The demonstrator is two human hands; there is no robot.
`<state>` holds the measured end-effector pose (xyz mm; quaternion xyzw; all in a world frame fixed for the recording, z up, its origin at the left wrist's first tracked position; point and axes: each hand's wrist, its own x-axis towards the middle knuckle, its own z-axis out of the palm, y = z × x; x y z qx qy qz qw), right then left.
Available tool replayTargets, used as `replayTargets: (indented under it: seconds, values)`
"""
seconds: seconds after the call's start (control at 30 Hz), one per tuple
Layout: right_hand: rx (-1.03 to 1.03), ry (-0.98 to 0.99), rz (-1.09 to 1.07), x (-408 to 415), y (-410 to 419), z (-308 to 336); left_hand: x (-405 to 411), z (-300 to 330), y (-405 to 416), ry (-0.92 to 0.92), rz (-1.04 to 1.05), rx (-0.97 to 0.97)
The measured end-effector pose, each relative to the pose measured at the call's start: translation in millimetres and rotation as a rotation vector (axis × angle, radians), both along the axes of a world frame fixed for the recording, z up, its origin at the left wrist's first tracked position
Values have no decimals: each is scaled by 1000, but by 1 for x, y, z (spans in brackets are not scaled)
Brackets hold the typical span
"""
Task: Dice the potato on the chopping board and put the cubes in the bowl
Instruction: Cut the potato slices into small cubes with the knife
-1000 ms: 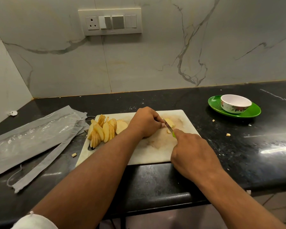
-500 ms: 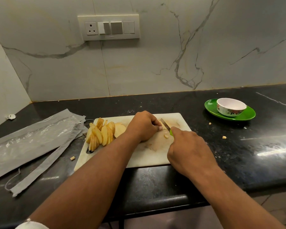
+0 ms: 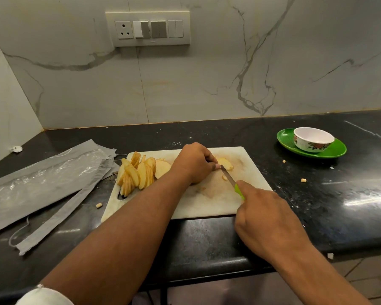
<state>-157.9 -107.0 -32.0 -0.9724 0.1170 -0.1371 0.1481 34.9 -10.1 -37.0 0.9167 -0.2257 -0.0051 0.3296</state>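
A white chopping board (image 3: 209,202) lies on the black counter. Several potato slices (image 3: 139,172) lean in a fanned row at its left end. My left hand (image 3: 193,164) holds down a stack of potato slices (image 3: 226,163) near the board's far edge, fingers curled over it. My right hand (image 3: 264,219) grips a green-handled knife (image 3: 231,180), its blade angled up against that stack. A small cut piece (image 3: 224,177) lies beside the blade. The white floral bowl (image 3: 312,139) stands on a green plate (image 3: 337,150) at the far right.
A grey plastic pouch (image 3: 42,183) lies flat left of the board. Loose potato bits lie on the counter: a cube (image 3: 303,180) and a crumb (image 3: 284,161) right of the board, another cube (image 3: 99,205) left of it. The counter's front edge runs just below the board.
The knife blade has shifted slightly along the held stack, and one small piece lies cut off beside it. My left hand stays on the stack. The camera has tilted a little.
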Motion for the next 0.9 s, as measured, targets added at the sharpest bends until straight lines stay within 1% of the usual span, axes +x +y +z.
replayTargets:
  seconds: [0.17,0.27,0.43,0.53,0.63,0.8,0.9]
  values:
    - [-10,-54,-30,-6,-10,7,-3,0,4,-11,-37,8]
    - [-23,-69,2,-11,-14,2,-6,1,8,-22,-56,17]
    - [-40,-107,92,-28,-13,-17,-1,2,14,-12,7,-95]
    - [-118,-93,53,-23,-22,-19,-2,3,19,-21,23,-194]
    - [-125,-77,-8,-13,-30,-15,-4,8,22,-62,27,-277]
    - [-67,-66,26,14,-18,-8,-3,23,34,-117,51,-290]
    - [-70,-80,0,27,-8,-9,-2,31,43,-149,51,-278]
